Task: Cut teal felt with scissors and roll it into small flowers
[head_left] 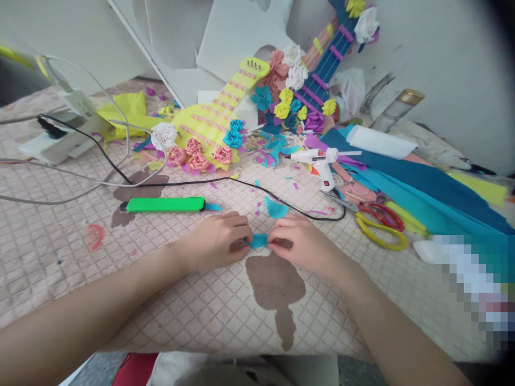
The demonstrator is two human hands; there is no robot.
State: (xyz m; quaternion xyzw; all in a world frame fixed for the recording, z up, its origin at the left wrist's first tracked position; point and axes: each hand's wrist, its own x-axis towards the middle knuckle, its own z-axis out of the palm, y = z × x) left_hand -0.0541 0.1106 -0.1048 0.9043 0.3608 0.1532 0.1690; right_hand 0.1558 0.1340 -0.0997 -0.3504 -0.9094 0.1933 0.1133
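Between my two hands a small strip of blue crepe paper (pixel 258 240) is stretched just above the table. My left hand (pixel 219 238) pinches its left end with thumb and fingers. At the other end, my right hand (pixel 300 244) closes its fingertips on the same strip. Just beyond my right fingers lies another blue paper piece (pixel 276 207) on the tablecloth. A bright green utility knife (pixel 164 205) rests beyond my left hand, with a bit of blue paper at its right end.
Yellow (pixel 209 120) and blue (pixel 325 75) paper guitars with paper flowers stand at the back. A white glue gun (pixel 322 161), its black cord (pixel 229 179), scissors (pixel 380 228) and crepe sheets (pixel 422 179) lie right. A power strip (pixel 52 142) sits left.
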